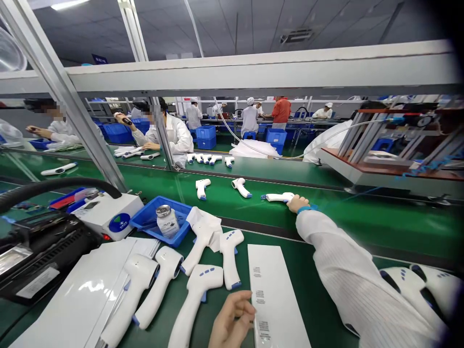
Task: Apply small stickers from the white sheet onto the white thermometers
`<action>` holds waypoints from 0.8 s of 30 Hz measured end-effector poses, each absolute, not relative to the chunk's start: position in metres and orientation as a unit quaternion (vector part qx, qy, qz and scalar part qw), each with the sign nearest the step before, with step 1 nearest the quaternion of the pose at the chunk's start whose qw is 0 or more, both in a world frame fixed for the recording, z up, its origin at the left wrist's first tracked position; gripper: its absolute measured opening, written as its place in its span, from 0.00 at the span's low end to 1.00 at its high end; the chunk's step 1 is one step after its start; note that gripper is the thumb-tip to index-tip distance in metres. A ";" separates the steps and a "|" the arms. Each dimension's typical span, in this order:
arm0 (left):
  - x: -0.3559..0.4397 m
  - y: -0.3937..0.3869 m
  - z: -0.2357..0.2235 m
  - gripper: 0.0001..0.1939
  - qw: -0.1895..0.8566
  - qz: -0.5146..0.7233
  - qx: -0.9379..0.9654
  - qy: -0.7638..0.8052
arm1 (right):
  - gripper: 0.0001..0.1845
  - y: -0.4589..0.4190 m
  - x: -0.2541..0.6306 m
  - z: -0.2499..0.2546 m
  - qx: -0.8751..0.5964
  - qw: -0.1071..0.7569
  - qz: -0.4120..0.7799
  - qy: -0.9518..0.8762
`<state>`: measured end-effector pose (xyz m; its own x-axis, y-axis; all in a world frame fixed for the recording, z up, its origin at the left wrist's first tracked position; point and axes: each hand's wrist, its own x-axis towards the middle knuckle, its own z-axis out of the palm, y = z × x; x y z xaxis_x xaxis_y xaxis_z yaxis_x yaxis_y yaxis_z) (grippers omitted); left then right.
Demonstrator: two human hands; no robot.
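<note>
My right hand (297, 203) is stretched out over the green belt, its fingers closed on one end of a white infrared thermometer (278, 197) with a blue tip. The thermometer lies sideways at belt level. My left hand (232, 320) is low in the middle, fingers loosely curled and apart, its fingertips at the left edge of a white label sheet (277, 295). Rows of small printed labels run down that sheet. Left of it are several white thermometers, among them one with blue buttons (231, 256) and another nearest me (197, 299).
A blue tray (139, 218) holds a metal-capped jar (167, 221). White sheets (78, 285) and a black machine (43, 261) occupy the left. More thermometers (408, 285) lie at right. Two others (240, 186) rest on the belt (163, 188). Co-workers sit across it; a metal post (72, 96) rises left.
</note>
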<state>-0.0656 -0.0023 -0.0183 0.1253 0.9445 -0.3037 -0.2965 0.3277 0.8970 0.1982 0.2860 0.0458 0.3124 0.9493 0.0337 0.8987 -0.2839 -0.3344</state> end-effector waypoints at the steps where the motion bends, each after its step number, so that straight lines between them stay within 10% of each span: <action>1: -0.065 0.001 -0.019 0.22 0.658 0.482 0.339 0.469 | 0.19 0.285 0.202 0.045 -0.785 0.146 0.098 -0.594; 12: -0.031 0.015 0.038 0.45 0.759 0.524 0.223 0.315 | 0.35 0.112 0.163 0.055 -0.420 0.218 0.315 -0.822; 19: -0.039 -0.016 0.033 0.43 0.652 0.500 0.257 0.508 | 0.08 0.014 0.147 0.013 -0.496 0.215 0.359 -0.761; 24: -0.033 -0.017 0.017 0.40 0.640 0.488 0.294 0.515 | 0.08 0.002 0.136 -0.013 -0.538 0.268 0.333 -0.726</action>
